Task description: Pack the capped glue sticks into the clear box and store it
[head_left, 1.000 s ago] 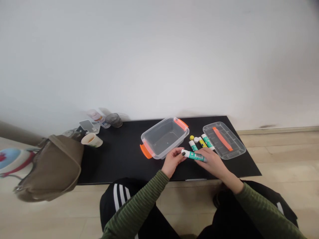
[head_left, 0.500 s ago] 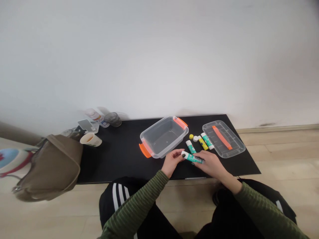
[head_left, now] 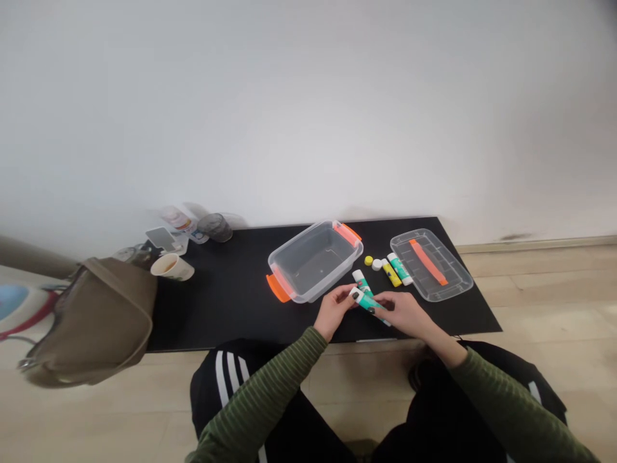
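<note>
Both my hands hold one green-and-white glue stick (head_left: 367, 301) above the front edge of the table. My left hand (head_left: 333, 310) pinches its white cap end. Around the green body close the fingers of my right hand (head_left: 403, 313). Just behind it lies another green glue stick (head_left: 361, 280), partly hidden by the held one. Further back are a yellow glue stick (head_left: 391, 272) without a visible cap and a green glue stick (head_left: 400, 269) side by side. A yellow cap (head_left: 369, 260) and a white cap (head_left: 376, 264) sit beside them.
A clear plastic box (head_left: 308, 292) with orange latches stands open left of the glue sticks. Its clear lid (head_left: 457, 278) with an orange handle lies to the right. On the left are a paper cup (head_left: 180, 271) of drink, a dark glass (head_left: 215, 227) and a brown bag (head_left: 103, 321).
The held glue stick has turned slightly, its right end now lower. My right hand's fingers have shifted along the body. The view has moved a little.
</note>
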Available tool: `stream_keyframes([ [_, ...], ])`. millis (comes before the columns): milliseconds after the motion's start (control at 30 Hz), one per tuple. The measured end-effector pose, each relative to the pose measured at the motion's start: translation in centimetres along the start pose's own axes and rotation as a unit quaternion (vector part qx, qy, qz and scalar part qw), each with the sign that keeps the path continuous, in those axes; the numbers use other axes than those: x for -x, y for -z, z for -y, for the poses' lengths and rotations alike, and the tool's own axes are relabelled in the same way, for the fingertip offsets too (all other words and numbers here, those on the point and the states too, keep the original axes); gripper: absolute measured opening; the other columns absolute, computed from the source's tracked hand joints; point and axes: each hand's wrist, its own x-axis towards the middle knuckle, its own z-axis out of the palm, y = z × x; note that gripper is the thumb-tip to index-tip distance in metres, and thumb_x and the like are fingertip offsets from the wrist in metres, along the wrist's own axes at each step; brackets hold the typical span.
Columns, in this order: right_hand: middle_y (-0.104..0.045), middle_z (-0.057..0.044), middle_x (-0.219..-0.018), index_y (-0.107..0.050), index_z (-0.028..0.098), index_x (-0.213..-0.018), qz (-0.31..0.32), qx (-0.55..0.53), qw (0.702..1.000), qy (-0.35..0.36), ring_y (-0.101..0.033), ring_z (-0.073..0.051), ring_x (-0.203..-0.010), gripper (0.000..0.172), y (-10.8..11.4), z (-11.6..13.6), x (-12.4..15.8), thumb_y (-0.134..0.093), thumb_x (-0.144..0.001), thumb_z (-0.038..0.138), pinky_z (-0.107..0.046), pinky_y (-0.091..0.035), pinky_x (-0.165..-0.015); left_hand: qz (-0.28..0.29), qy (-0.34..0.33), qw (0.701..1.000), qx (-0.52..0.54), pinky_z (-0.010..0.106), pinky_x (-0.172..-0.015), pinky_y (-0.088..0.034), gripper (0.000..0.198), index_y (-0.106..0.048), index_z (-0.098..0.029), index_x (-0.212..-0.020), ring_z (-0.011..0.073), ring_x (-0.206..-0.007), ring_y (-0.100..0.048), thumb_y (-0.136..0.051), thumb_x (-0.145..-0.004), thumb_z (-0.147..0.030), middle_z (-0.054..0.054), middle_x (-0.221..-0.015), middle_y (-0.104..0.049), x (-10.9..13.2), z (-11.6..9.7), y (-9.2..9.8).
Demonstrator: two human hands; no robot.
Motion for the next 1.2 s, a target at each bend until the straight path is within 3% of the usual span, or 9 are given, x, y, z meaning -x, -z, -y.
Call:
stream_keyframes([
  [100, -0.076, -0.001, -0.09, -0.074, 0.023, -0.1, -0.027, 0.016, 0.999, 0.006, -0.069, -0.018, -0.082, 0.026, 0.1, -0.2, -0.7, -0.06, -0.084, 0.04, -0.025, -0.049, -0.072, -0.027, -0.042, 0.998, -0.046, 0.04, -0.093, -0.053, 0.051, -0.063, -0.017, -0.122, 0.0219, -0.102, -0.065, -0.075, -0.077, -0.04, 0.012, -0.121, -0.067, -0.4, 0.5, 0.0],
  [267, -0.075, -0.005, -0.096, -0.069, 0.021, -0.101, -0.114, 0.132, 0.982, -0.065, -0.068, -0.02, -0.089, 0.024, -0.7, -1.5, -2.5, -0.059, -0.086, 0.037, -0.028, -0.046, -0.074, -0.062, -0.076, 0.98, -0.171, 0.039, -0.095, -0.051, 0.035, -0.061, -0.018, -0.118, 0.0214, -0.111, -0.062, -0.065, -0.084, -0.022, 0.012, -0.125, -0.063, -0.3, 1.0, 0.4],
  [433, -0.073, -0.007, -0.094, -0.067, 0.02, -0.1, -0.103, 0.219, 0.964, -0.107, -0.067, -0.022, -0.088, 0.024, -1.7, -2.2, -3.8, -0.055, -0.09, 0.038, -0.028, -0.041, -0.069, -0.051, -0.07, 0.972, -0.219, 0.038, -0.094, -0.051, 0.037, -0.06, -0.018, -0.117, 0.0228, -0.117, -0.059, -0.059, -0.081, -0.011, 0.012, -0.121, -0.062, 0.2, 1.1, 0.4],
  [700, -0.07, -0.007, -0.092, -0.063, 0.019, -0.09, -0.099, 0.212, 0.968, -0.093, -0.064, -0.018, -0.083, 0.019, -3.0, -2.9, -4.3, -0.058, -0.088, 0.036, -0.025, -0.037, -0.064, 0.003, -0.083, 0.968, -0.235, 0.041, -0.102, -0.048, 0.043, -0.06, -0.018, -0.12, 0.0239, -0.125, -0.053, -0.058, -0.078, -0.008, 0.013, -0.137, -0.051, 0.2, 1.8, 0.5],
  [933, -0.067, -0.006, -0.093, -0.063, 0.016, -0.099, -0.092, 0.157, 0.981, -0.062, -0.063, -0.015, -0.081, 0.018, -4.0, -3.7, -4.6, -0.061, -0.085, 0.027, -0.023, -0.043, -0.073, 0.021, -0.099, 0.956, -0.277, 0.045, -0.108, -0.044, 0.048, -0.058, -0.017, -0.126, 0.0263, -0.132, -0.048, -0.06, -0.079, -0.013, 0.017, -0.146, -0.041, -0.1, 2.0, 0.8],
  [1200, -0.067, -0.007, -0.098, -0.065, 0.015, -0.106, -0.079, 0.128, 0.988, -0.041, -0.063, -0.014, -0.081, 0.023, -4.5, -3.3, -4.4, -0.06, -0.084, 0.023, -0.024, -0.047, -0.076, 0.015, -0.126, 0.942, -0.311, 0.045, -0.109, -0.043, 0.051, -0.056, -0.017, -0.129, 0.0262, -0.134, -0.046, -0.056, -0.079, -0.011, 0.016, -0.145, -0.044, -0.6, 1.9, 1.3],
])
